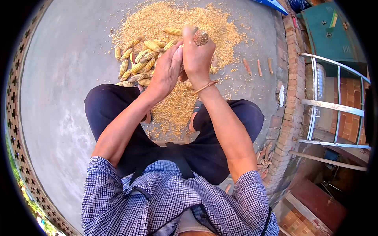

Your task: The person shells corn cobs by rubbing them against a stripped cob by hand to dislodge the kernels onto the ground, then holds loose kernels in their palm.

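Both of my hands meet above the corn on the floor. Closed around a corn cob [201, 37], whose reddish end sticks out at the top of the fist, is my right hand [198, 57]. My left hand [167, 72] presses against it from the left with its fingers together; what lies between the palms is mostly hidden. Just left of the hands is a pile of yellow corn ears [138, 67]. Loose kernels [147, 19] spread behind the hands, and more kernels [171, 112] lie between my legs.
Several bare cobs [259, 67] lie on the concrete floor [59, 94] to the right. A low brick edge [289, 129] runs down the right side, with a metal ladder-like frame [332, 105] and a green cabinet [328, 35] beyond it. My bent knees flank the kernels.
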The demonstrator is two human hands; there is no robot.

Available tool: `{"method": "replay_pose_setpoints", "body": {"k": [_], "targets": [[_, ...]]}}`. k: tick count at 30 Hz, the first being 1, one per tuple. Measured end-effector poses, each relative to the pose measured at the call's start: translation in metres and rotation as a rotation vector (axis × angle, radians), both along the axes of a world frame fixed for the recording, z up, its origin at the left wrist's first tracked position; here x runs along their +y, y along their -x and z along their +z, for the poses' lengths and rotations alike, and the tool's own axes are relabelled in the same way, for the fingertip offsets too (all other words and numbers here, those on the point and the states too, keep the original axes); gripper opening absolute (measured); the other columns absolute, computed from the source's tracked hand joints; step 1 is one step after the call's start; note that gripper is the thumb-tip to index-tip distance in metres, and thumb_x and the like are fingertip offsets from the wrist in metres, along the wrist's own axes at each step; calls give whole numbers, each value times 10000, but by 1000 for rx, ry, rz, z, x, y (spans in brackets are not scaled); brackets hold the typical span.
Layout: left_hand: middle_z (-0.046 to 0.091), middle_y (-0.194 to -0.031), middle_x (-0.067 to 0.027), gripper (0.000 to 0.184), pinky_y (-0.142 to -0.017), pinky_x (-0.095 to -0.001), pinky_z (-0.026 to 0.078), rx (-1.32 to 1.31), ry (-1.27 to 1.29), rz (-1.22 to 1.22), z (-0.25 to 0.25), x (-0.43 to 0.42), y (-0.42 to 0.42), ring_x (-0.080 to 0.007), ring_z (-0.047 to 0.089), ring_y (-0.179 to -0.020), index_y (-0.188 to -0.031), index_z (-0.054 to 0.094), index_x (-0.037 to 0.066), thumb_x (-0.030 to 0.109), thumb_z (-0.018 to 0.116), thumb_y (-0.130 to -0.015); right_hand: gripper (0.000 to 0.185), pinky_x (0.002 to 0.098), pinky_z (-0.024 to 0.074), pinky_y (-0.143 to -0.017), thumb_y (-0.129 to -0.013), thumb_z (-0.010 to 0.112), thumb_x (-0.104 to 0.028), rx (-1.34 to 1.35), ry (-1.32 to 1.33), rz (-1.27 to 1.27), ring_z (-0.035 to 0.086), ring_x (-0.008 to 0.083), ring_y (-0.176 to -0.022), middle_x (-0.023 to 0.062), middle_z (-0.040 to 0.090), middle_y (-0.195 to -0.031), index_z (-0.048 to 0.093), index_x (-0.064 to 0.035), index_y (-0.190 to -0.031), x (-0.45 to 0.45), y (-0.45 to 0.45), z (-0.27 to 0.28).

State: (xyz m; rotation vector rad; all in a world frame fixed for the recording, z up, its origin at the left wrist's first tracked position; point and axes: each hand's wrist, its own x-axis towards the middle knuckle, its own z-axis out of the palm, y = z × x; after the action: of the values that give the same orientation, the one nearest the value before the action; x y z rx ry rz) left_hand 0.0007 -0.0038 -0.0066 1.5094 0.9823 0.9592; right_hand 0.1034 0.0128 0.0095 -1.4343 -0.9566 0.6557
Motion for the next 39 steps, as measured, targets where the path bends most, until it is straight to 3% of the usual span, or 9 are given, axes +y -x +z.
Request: {"method": "replay_pose_setpoints", "body": {"k": [7,8,15,16,20,24,30,34,39], "targets": [[444,-645,-15,465,-433,-215,229,-474,679,-21,23,12,14,-70,304,-469,-961,516,58,509,420,-1011,229,271,448,-673,-921,672,-240,622,79,343,554,80,-733,-19,623,-824,668,-20,-986,3,-20,9],[461,-760,24,616,-445,-177,345,-381,645,-66,11,16,19,-36,467,-636,-1433,417,115,556,368,-1005,298,250,443,-726,-924,673,-234,618,88,386,530,58,-793,-18,614,-881,640,3,-1101,1,-19,11],[552,-827,-36,511,-575,-252,455,-20,338,15,3,17,14,-81,517,-696,-1264,524,48,461,317,-1047,386,241,455,-685,-917,683,-208,324,-32,387,522,66,-780,-17,564,-834,525,28,-1179,-9,12,13],[568,-856,-64,449,-650,-284,466,-91,23,84,-11,15,3,-111,536,-758,-1110,548,18,398,314,-1061,395,253,446,-660,-899,693,-172,245,-52,270,518,74,-754,4,546,-783,488,40,-1162,-11,19,13],[615,-997,-110,453,-798,-355,479,-76,117,-48,-21,8,7,-171,579,-906,-1165,564,-33,340,327,-1065,181,286,463,-612,-926,638,-133,-50,-14,63,554,90,-672,32,616,-787,566,24,-980,-18,24,6],[589,-863,-45,481,-671,-309,460,-124,163,-23,2,-2,0,-129,547,-761,-1273,525,-16,365,321,-1065,251,384,443,-633,-873,690,-180,-214,-114,-72,557,259,-649,145,574,-746,579,34,-803,-6,8,-15],[433,-649,35,482,-449,-212,293,-332,527,-88,2,12,11,-42,359,-514,-1080,548,50,472,319,-1045,338,330,472,-743,-875,721,-257,403,155,185,578,164,-853,72,614,-891,630,34,-1023,-6,-8,9],[427,-665,24,460,-459,-222,310,-262,595,80,12,11,12,-52,374,-537,-1005,520,63,479,330,-1042,517,289,497,-815,-883,718,-289,335,68,302,574,119,-902,61,599,-983,525,25,-1245,-7,0,1],[531,-752,-20,464,-586,-286,434,-125,168,58,-3,5,7,-96,500,-685,-1010,532,0,405,310,-1062,510,316,495,-778,-886,710,-263,10,26,203,613,172,-891,101,638,-957,504,49,-1232,-22,26,15]]}}
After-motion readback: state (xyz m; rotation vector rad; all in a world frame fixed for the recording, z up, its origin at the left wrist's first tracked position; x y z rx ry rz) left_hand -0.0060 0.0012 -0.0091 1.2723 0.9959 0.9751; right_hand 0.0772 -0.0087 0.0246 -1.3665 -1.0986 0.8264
